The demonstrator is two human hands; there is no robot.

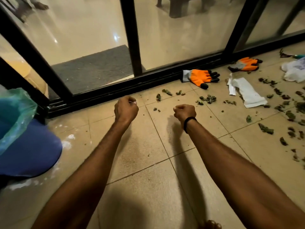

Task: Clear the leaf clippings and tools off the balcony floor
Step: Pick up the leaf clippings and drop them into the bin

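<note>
bin: far left, a blue round plastic bin [28,149] with a see-through green plastic liner [14,113] flopping over its rim, sitting on the tan tiled floor [140,154]
door: black-framed sliding glass door [132,38] runs along the far side, with a dark grey doormat [92,70] behind the glass
left hand: left hand [126,109] is out over the tiles near the door track, fingers curled in tight. There's a pale speck at the fingertips, might be a scrap or just nails, too small to tell
right hand: right hand [184,113] is just right of it, also balled into a fist with nothing visibly in it, black band [189,123] on the wrist
clippings: wilted green leaf clippings [206,99] all on the floor. A few are just beyond the hands, and they get way thicker toward the right edge
gloves: two orange-and-grey work gloves with black fingertips, one [200,77] lying by the door track and the other [245,64] farther right, both flat on the tiles
paper: crumpled white paper strip [247,93] right of the nearer glove, in among the leaves
bag: white plastic bag [293,70] bunched at the far right edge
tool: teal-handled tool [290,55] beyond the bag in the far right corner, mostly cut off
</note>
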